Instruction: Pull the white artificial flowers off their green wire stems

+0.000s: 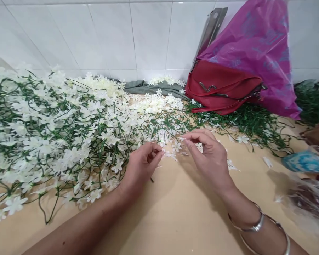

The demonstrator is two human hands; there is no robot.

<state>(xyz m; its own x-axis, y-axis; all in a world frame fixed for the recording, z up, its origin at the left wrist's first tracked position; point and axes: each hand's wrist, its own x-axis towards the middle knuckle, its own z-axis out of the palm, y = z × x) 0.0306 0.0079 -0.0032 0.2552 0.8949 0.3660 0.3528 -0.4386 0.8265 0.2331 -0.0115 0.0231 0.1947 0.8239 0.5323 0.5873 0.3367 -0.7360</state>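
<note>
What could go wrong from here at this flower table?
1. The right hand pinches a small white piece; it might slip and get lost among similar loose bits between the hands.
2. The left hand is close to the tangled flower heap and could snag it.
3. The red bag overlaps greenery; shifting it may drag stems.

The flowers [77,157] look like matt cloth; purple bag [260,46], crinkled glossy plastic; bangles [259,223], polished metal; tiles [108,35], smooth.
</note>
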